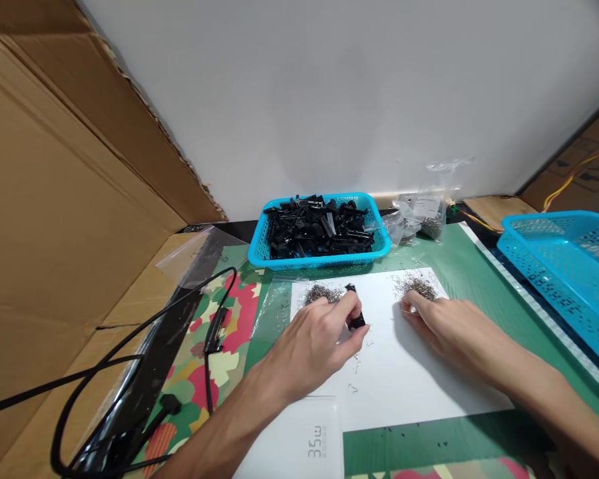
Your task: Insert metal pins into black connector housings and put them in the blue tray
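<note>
Between the thumb and fingers of my left hand (317,332) is a small black plastic piece (357,316), held above a white sheet of paper (389,379). Behind that hand lies a pile of tiny bent metal wire pieces (322,293). My right hand (444,319) has its thumb and forefinger pinched at the near edge of a second pile of small metal pieces (419,287). Whatever sits between those fingertips is too small to make out. A few loose wire pieces (354,388) are scattered on the paper near my left hand.
A blue basket (319,261) heaped with black plastic parts (319,226) stands at the back. Clear bags (429,216) lie beside it. Another blue basket (554,266) is at right. A black cable (80,382) loops at left. A white power bank marked 35W (299,439) lies in front.
</note>
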Tool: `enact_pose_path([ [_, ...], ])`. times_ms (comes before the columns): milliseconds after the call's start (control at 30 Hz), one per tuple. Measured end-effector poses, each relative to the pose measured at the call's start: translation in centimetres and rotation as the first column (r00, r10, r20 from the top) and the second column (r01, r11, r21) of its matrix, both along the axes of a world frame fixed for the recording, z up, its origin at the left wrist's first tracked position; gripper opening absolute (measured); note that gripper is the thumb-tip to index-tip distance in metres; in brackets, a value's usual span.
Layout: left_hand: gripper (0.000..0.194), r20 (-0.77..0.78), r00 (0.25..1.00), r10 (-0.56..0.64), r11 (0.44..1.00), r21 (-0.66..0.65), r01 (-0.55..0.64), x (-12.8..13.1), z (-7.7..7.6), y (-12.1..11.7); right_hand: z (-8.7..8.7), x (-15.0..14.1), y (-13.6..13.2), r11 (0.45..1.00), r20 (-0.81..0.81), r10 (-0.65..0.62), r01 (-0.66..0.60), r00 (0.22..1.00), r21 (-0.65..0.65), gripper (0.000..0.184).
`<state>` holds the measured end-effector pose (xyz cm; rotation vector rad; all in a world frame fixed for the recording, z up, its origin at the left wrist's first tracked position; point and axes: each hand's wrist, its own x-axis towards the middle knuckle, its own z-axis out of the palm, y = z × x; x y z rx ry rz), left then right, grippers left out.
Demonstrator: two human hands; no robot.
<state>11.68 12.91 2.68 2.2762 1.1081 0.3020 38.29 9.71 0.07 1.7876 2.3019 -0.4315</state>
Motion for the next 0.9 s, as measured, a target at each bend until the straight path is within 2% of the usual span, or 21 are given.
enact_pose_path([
  [67, 0.012, -0.009, 1.0, 0.006, 1.0, 0.004, -0.006, 0.0, 0.0, -0.1, 0.2, 0.2, 0.0, 0.999, -0.12, -0.034, 0.033, 0.992, -0.011, 0.023],
  [133, 0.009, -0.006, 1.0, -0.008, 1.0, 0.019, 0.008, -0.1, 0.0, -0.1, 0.9, 0.3, 0.1, 0.994, -0.335, -0.102, 0.086, 0.937, -0.062, 0.021],
  [200, 0.008, 0.032, 0.999, -0.034, 0.999, 0.033, 0.033, -0.1, -0.1, -0.1, 1.7, 0.2, 0.0, 0.978, -0.574, -0.198, 0.123, 0.794, -0.167, 0.024],
  [267, 0.014, 0.102, 0.993, -0.054, 0.998, 0.033, 0.051, -0.1, -0.1, -0.1, 2.4, -0.1, -0.2, 0.945, -0.732, -0.317, 0.133, 0.603, -0.299, 0.032],
  [333, 0.02, 0.17, 0.984, -0.055, 0.998, 0.007, 0.054, 0.0, 0.0, -0.1, 2.6, -0.7, -0.4, 0.894, -0.778, -0.441, 0.145, 0.447, -0.423, 0.038],
  [367, 0.021, 0.194, 0.98, -0.05, 0.998, -0.016, 0.054, 0.0, 0.0, -0.1, 2.5, -1.0, -0.5, 0.867, -0.777, -0.492, 0.139, 0.392, -0.478, 0.041],
  [433, 0.021, 0.225, 0.974, -0.036, 0.996, -0.069, 0.052, 0.1, 0.2, -0.2, 2.3, -1.7, -0.7, 0.829, -0.765, -0.55, 0.11, 0.336, -0.548, 0.043],
  [500, 0.019, 0.236, 0.972, -0.021, 0.993, -0.106, 0.047, 0.2, 0.3, -0.2, 2.2, -2.2, -0.7, 0.833, -0.763, -0.538, 0.085, 0.357, -0.547, 0.042],
  [533, 0.019, 0.232, 0.973, -0.016, 0.993, -0.114, 0.044, 0.2, 0.3, -0.2, 2.3, -2.3, -0.7, 0.849, -0.763, -0.506, 0.076, 0.403, -0.523, 0.039],
  [633, 0.015, 0.187, 0.982, -0.012, 0.995, -0.1, 0.031, 0.3, 0.2, -0.2, 2.8, -2.1, -0.7, 0.902, -0.708, -0.328, -0.014, 0.626, -0.431, 0.028],
  [700, 0.015, 0.146, 0.989, -0.032, 0.997, -0.071, 0.043, 0.2, 0.2, -0.2, 3.2, -1.6, -0.8, 0.909, -0.648, -0.201, -0.107, 0.734, -0.404, 0.02],
  [800, 0.014, 0.103, 0.992, -0.068, 0.997, -0.027, 0.071, 0.2, 0.2, -0.1, 3.5, -1.0, -1.2, 0.902, -0.596, -0.118, -0.165, 0.794, -0.399, 0.015],
  [900, 0.014, 0.088, 0.993, -0.075, 0.997, -0.017, 0.077, 0.2, 0.3, -0.1, 3.2, -1.0, -2.3, 0.919, -0.562, -0.173, -0.072, 0.809, -0.387, 0.023],
])
